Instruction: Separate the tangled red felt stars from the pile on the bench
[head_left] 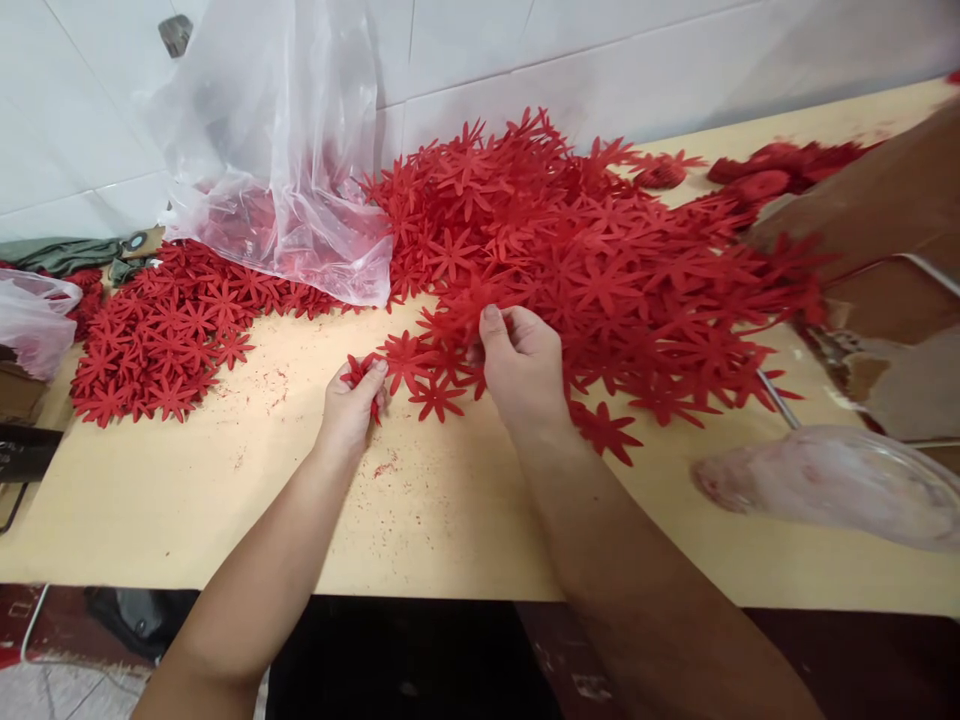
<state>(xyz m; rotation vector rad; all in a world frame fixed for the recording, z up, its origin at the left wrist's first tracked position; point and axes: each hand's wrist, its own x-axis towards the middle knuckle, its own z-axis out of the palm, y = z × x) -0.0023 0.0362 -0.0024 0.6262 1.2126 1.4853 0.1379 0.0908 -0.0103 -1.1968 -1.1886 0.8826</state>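
Observation:
My left hand (351, 402) is closed around a red flower cutout (360, 368), whose petals stick out past the thumb and fingers; whether several are stacked there I cannot tell. My right hand (525, 365) is at the near edge of a large heap of red flower cutouts (600, 270). Its thumb and fingers pinch a red flower cutout (486, 296), partly hidden by the hand. Between both hands, loose red flowers (436, 396) lie flat on the table (465, 510). Another single flower (609, 432) rests just below my right wrist.
A second pile of red flowers (161, 340) lies at the left, below a clear plastic bag (300, 210) against the tiled wall (637, 80). At the right are a clear plastic container (840, 485) and a torn brown box (892, 200). Red scraps dot the tabletop.

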